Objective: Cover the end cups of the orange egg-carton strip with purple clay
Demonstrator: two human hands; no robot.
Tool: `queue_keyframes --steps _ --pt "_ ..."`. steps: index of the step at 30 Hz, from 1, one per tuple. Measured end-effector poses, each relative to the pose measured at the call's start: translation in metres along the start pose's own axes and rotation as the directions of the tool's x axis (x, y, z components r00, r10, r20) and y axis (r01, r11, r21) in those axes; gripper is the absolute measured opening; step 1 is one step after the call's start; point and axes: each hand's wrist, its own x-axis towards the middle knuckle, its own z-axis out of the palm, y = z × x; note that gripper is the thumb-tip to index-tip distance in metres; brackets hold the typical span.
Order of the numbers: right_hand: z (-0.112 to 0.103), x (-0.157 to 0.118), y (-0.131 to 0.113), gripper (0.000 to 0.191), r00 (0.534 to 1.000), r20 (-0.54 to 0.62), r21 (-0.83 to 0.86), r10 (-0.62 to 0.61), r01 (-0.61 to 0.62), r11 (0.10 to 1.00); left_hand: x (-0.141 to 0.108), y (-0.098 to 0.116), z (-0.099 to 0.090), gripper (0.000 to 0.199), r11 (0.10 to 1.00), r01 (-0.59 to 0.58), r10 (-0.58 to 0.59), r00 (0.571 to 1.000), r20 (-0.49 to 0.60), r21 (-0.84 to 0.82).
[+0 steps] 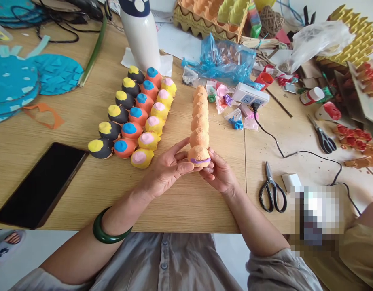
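A strip of orange egg carton cups (200,121) points away from me over the table. Its near end is between my two hands, and a thin purple band, like soft clay, curves across that end cup. My left hand (166,171) grips it from the left, thumb in front and fingers behind. From the right, my right hand (220,171) pinches the same cup's edge with thumb and fingers. To the left lie three painted cup strips: a black strip (117,114) with yellow discs, a red-orange strip (145,104) with blue discs, and a yellow strip (153,124) with pink discs.
A phone (42,184) lies front left, and scissors (272,190) front right. A white bottle (140,38) stands behind the painted strips. Small bags of coloured clay (223,97), a power strip (250,95) with its cable, and a blue plastic bag (223,58) lie beyond. Another person sits right.
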Motion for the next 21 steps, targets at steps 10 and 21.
queue_keyframes --steps 10,21 --pt "-0.0008 -0.0023 0.0054 0.055 0.998 0.039 -0.085 -0.04 0.043 0.995 0.0036 0.0003 -0.0027 0.084 0.992 -0.009 0.023 0.994 -0.109 0.123" --pt "0.0016 -0.0018 0.0044 0.055 0.99 -0.024 -0.094 -0.136 0.133 0.987 0.0042 -0.0019 -0.0061 0.081 0.988 -0.015 0.018 1.0 -0.018 0.156"
